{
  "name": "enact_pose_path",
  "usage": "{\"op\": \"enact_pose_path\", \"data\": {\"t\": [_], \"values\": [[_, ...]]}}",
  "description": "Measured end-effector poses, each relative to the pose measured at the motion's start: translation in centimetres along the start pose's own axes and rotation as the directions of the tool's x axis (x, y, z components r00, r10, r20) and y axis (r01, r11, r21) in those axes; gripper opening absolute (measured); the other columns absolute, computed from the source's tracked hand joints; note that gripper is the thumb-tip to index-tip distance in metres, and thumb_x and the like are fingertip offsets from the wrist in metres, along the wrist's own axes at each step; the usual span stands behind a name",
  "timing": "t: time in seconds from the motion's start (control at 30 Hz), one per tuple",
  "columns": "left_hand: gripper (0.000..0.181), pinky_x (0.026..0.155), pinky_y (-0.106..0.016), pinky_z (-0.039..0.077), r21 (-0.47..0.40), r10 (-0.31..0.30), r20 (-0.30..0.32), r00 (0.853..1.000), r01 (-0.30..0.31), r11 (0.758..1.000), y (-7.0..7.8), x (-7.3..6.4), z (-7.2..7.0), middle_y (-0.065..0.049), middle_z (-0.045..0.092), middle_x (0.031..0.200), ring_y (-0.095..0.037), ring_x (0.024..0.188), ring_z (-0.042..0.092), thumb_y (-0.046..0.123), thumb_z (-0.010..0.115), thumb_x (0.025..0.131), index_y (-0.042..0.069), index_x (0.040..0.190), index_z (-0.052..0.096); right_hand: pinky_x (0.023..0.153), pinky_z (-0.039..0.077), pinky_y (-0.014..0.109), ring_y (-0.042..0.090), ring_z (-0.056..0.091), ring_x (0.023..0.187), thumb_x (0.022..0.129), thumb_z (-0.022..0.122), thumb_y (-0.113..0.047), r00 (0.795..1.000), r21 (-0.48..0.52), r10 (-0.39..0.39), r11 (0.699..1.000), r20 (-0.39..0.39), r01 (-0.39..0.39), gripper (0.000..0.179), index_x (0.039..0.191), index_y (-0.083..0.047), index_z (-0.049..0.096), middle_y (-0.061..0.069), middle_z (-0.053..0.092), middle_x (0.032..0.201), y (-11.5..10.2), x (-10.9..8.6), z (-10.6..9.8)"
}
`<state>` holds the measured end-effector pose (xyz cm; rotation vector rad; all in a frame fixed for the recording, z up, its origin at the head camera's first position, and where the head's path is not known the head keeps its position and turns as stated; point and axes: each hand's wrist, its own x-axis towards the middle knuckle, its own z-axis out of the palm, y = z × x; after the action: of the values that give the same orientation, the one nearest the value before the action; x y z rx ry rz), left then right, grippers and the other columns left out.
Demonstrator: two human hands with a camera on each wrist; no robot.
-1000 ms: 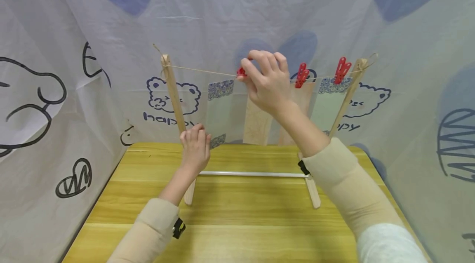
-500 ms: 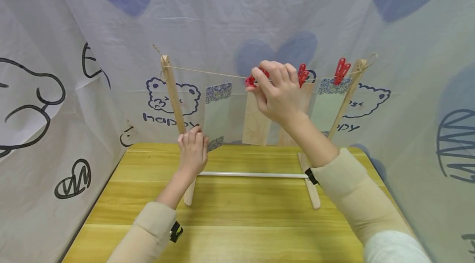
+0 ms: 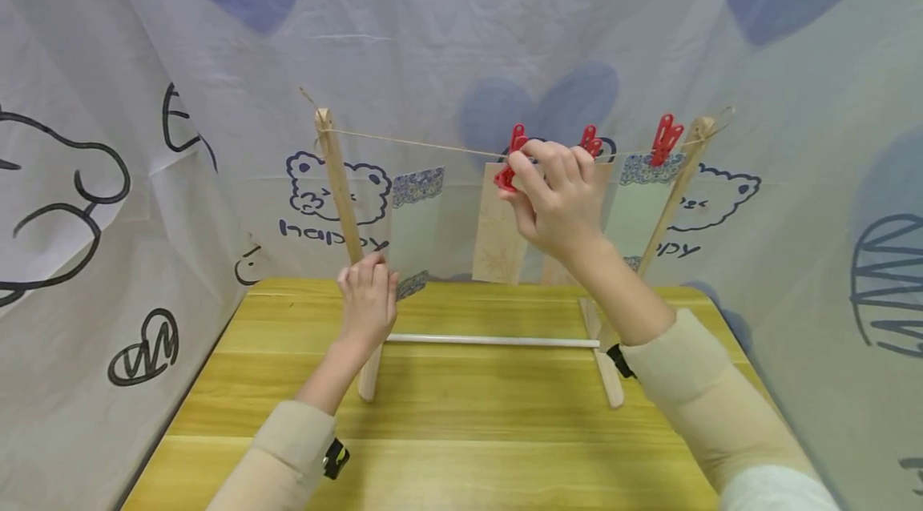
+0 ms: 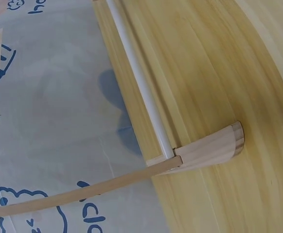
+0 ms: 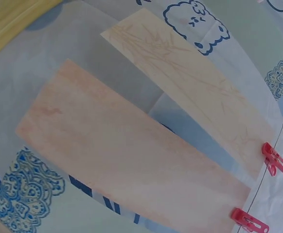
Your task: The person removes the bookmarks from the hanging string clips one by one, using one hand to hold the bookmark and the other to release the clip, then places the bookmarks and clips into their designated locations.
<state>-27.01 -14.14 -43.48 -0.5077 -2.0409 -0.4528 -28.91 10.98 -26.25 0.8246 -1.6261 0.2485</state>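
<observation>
pinched between thumb and fingertip, a red clothespin (image 3: 506, 178) sits in the right hand (image 3: 561, 195), just below the string (image 3: 414, 142) as the head view has it! over to the left hand (image 3: 368, 299), fingers curled at the lower edge of a pale card (image 3: 417, 235), blue lace at both ends, upright, its top under the string. along the line we go: one clothespin (image 3: 517, 136) bites a cream strip (image 3: 497, 243), the middle clothespin (image 3: 590, 141) has a pinkish strip (image 5: 132, 150), and the end clothespin (image 3: 665, 140) grips a second lace card (image 3: 634, 211) beside the right post (image 3: 675, 195). from there the string runs, dipping mid-span, to the left post (image 3: 339, 183). down low, a white rod (image 3: 490, 340) joins the wooden feet (image 3: 609, 375) on a yellow wood-grain table (image 3: 469, 431). behind it all, a pale sheet (image 3: 433, 38) with blue hearts and bears. beige sleeves (image 3: 671, 359) on both arms, and the left wrist view barely catches its hand at the edge!
</observation>
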Motion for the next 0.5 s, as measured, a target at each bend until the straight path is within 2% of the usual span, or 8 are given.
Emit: {"op": "enact_pose_path", "data": {"t": [0.23, 0.5], "values": [[0.039, 0.076, -0.048, 0.026, 0.008, 0.002, 0.007, 1.0, -0.002, 1.0, -0.3, -0.6, -0.3, -0.018, 0.042, 0.105, -0.031, 0.084, 0.036, 0.029, 0.022, 0.101, -0.001, 0.086, 0.042, 0.082, 0.032, 0.046, 0.03, 0.049, 0.095, 0.093, 0.047, -0.036, 0.999, 0.039, 0.028, 0.999, 0.045, -0.029, 0.032, 0.104, -0.007, 0.055, 0.012, 0.053, 0.102, 0.2, -1.3, -0.7], [0.037, 0.077, -0.048, 0.025, 0.009, -0.011, 0.016, 1.0, 0.011, 1.0, -0.6, -1.3, -0.6, -0.017, 0.041, 0.104, -0.03, 0.082, 0.035, 0.027, 0.022, 0.101, 0.0, 0.085, 0.042, 0.082, 0.032, 0.047, 0.031, 0.048, 0.095, 0.094, 0.046, -0.034, 0.997, 0.038, 0.036, 0.999, 0.065, -0.039, 0.033, 0.104, -0.004, 0.054, 0.014, 0.053, 0.103, 0.6, -2.6, -1.3]]}}
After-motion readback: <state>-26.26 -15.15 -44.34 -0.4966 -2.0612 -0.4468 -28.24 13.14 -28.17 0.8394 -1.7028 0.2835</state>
